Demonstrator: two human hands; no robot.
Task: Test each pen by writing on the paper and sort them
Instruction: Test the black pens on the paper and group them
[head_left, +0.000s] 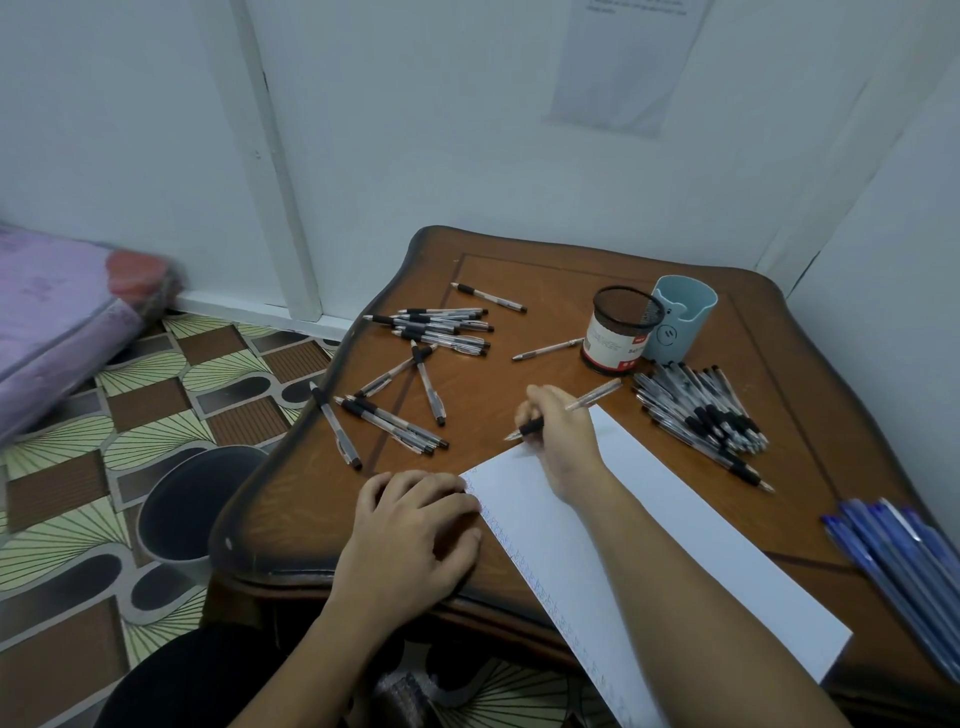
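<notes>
Honestly, can't read the tiny scribbles along the left edge of the white paper (649, 545), way too small. Bundle of blue pens (893, 551) cut off at the right frame edge. Can't tell what's inside the black mesh cup (621, 327) or the smooth pale blue holder (680, 325) just behind it, far right on the glossy wooden desk (519, 270). Right hand (558, 441) gripping a clear pen (597, 396) with a black rubber grip, tip right at the paper's far edge. Left hand (415, 525) resting on the paper's left corner, fingers loosely bent. Loose clear pens (431, 332) scattered far left, dense pile (701, 415) on the right.
</notes>
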